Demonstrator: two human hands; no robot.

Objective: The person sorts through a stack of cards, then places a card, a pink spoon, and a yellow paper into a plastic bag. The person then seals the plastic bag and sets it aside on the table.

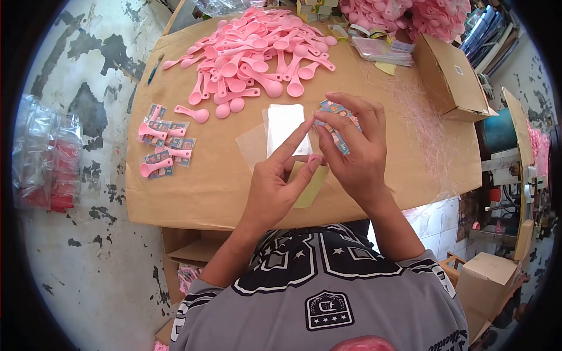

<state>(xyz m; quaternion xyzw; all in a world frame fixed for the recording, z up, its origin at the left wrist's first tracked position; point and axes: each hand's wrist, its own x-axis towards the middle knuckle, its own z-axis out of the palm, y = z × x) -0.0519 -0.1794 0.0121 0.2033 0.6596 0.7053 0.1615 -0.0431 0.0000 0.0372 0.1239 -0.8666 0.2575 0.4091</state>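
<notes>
My right hand (pixel 357 146) is pinched around a small blue patterned card (pixel 335 131), partly hidden behind its fingers. My left hand (pixel 276 184) is beside it, the index finger reaching to the card's left edge and the thumb bent near a yellowish sheet (pixel 310 190). Whether the left fingers hold anything is too small to tell. Beyond the left hand lies a stack of white sheets (pixel 285 126) with clear film (pixel 250 146) at its left. A large heap of pink spoons (pixel 252 52) covers the back of the table.
Packed spoons with blue cards (pixel 165 149) lie at the left, with a loose pink spoon (pixel 192 113) nearby. A pen (pixel 154 69) lies near the left edge. An open cardboard box (pixel 448 79) and clear packets (pixel 381 52) stand at the back right of the table (pixel 193 193).
</notes>
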